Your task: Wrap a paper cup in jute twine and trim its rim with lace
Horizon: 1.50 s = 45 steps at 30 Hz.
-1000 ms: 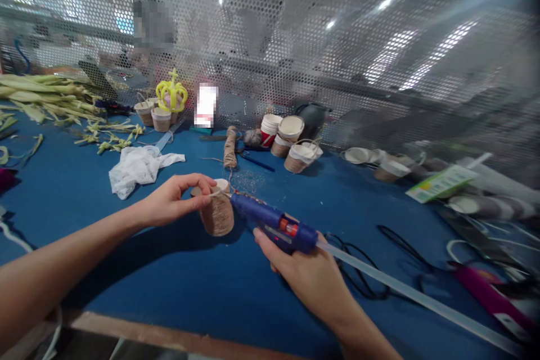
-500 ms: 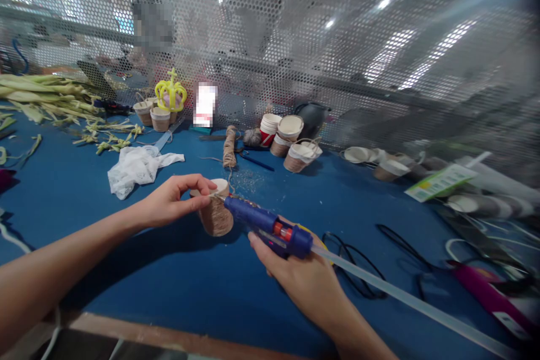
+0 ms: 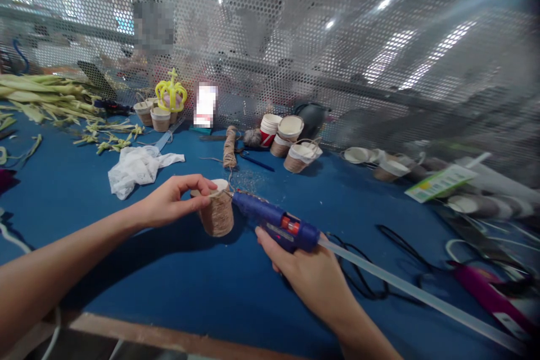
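Observation:
My left hand (image 3: 177, 198) pinches the rim of a paper cup (image 3: 217, 217) wrapped in brown twine, thumb and fingers closed at its upper edge. In my right hand (image 3: 301, 270) is a blue hot glue gun (image 3: 270, 216), its nozzle close to the right side of the cup's rim. I cannot tell whether the nozzle touches the twine. A long translucent glue stick (image 3: 392, 284) sticks out of the gun's back. From the cup a strand of twine runs up to a twine bundle (image 3: 229, 147) lying behind it.
Crumpled white cloth (image 3: 134, 171) lies left of the cup. Farther back stand twine-wrapped cups (image 3: 296, 157), a yellow crown (image 3: 171, 93) and a phone (image 3: 205, 106) before a perforated metal screen (image 3: 270, 28). Black cable (image 3: 358, 275) coils at right; husks (image 3: 46, 93) lie far left.
My right hand has drawn the glue gun a little to the right, away from the cup's rim. The left hand and the cup stay almost in place.

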Motion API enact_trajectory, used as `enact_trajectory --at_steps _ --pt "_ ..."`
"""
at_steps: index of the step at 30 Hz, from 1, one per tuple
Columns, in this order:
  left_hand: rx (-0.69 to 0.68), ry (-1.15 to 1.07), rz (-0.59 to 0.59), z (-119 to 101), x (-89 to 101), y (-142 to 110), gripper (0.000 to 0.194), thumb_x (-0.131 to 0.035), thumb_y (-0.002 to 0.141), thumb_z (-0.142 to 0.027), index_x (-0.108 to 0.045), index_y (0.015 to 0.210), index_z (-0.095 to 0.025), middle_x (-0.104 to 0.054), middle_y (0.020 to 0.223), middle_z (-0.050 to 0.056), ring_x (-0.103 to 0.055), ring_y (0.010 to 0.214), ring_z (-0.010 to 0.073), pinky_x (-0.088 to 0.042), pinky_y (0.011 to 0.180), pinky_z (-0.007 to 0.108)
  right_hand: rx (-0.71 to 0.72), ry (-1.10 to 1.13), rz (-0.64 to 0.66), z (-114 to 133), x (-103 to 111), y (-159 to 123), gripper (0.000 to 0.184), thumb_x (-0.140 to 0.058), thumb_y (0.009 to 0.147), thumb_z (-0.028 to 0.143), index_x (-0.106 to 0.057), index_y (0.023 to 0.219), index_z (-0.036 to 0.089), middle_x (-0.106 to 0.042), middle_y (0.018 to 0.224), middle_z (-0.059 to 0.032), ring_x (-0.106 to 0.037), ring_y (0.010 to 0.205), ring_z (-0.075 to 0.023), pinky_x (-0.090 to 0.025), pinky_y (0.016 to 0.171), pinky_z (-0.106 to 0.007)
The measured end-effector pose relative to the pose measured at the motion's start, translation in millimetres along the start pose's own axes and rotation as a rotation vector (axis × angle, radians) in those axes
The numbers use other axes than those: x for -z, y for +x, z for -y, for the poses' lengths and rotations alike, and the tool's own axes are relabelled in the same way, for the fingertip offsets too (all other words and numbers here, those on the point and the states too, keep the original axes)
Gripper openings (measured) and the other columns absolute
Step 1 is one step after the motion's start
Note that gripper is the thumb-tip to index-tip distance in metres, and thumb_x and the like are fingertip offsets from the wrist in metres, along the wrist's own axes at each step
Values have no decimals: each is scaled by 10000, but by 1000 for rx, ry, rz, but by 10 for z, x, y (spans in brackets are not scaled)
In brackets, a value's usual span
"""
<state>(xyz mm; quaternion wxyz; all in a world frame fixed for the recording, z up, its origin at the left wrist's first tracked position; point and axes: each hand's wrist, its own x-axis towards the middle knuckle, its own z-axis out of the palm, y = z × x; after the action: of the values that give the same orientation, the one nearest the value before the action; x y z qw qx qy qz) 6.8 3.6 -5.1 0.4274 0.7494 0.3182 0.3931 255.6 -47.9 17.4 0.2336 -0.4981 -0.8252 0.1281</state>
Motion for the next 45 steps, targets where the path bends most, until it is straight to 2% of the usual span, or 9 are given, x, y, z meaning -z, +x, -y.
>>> enact_trajectory --at_steps 6,11,14,19,25,32,35,38,45 --pt "-3 7 -5 -20 -8 1 196 -524 832 -332 -525 743 -157 -624 980 85 -531 1063 220 -407 902 369 19 25 -44 -126 -96 -87 238 -605 662 225 -722 864 273 -629 559 -13 -577 521 -181 -460 583 -322" --pt "3 -1 1 -15 -3 -5 196 -518 837 -330 -529 753 -154 -620 1001 95 -526 1067 226 -400 904 374 20 -24 -51 -33 -101 -56 216 -581 679 222 -726 833 264 -649 618 -35 -575 534 -178 -466 577 -321" --pt "11 -11 5 -16 2 -5 193 -520 837 -326 -525 749 -154 -620 1006 95 -523 1073 227 -399 906 373 42 -16 -34 37 -56 -18 202 -562 710 217 -733 807 263 -619 549 -37 -595 562 -199 -471 599 -336" --pt "3 -10 12 -19 3 0 193 -519 840 -324 -526 756 -150 -617 1007 99 -519 1089 234 -396 908 374 110 -79 -32 52 2 1 312 -516 685 105 -742 830 265 -640 540 -33 -586 506 -180 -457 542 -304" --pt "-1 14 20 -15 13 4 188 -503 850 -313 -523 763 -147 -615 983 88 -520 1076 216 -398 906 343 315 -352 -90 -45 -18 -18 395 -455 698 34 -729 898 237 -617 466 -11 -560 421 -145 -427 450 -237" --pt "13 32 22 -20 19 -2 190 -501 849 -312 -512 751 -149 -610 979 87 -533 1036 202 -399 896 326 523 -577 -138 -124 -10 -7 461 -357 712 -26 -724 927 151 -672 551 -65 -549 394 -133 -420 428 -226" --pt "8 43 26 -24 22 2 197 -499 849 -315 -514 750 -146 -610 978 90 -537 1029 199 -395 897 323 467 -529 -87 -117 2 -5 457 -362 716 -9 -718 946 164 -683 575 -65 -563 416 -138 -421 446 -233" --pt "11 52 27 -31 30 9 215 -501 846 -333 -511 745 -143 -611 981 96 -537 1025 201 -399 885 319 327 -395 -45 -102 -16 -6 399 -384 753 53 -721 925 177 -696 612 -68 -572 433 -144 -429 465 -247" --pt "31 61 64 -25 71 12 234 -498 846 -355 -520 762 -138 -610 1013 103 -544 1000 198 -405 859 310 -16 -52 -24 -67 -40 -3 351 -396 853 277 -697 704 174 -582 419 -4 -556 406 -133 -460 484 -238"
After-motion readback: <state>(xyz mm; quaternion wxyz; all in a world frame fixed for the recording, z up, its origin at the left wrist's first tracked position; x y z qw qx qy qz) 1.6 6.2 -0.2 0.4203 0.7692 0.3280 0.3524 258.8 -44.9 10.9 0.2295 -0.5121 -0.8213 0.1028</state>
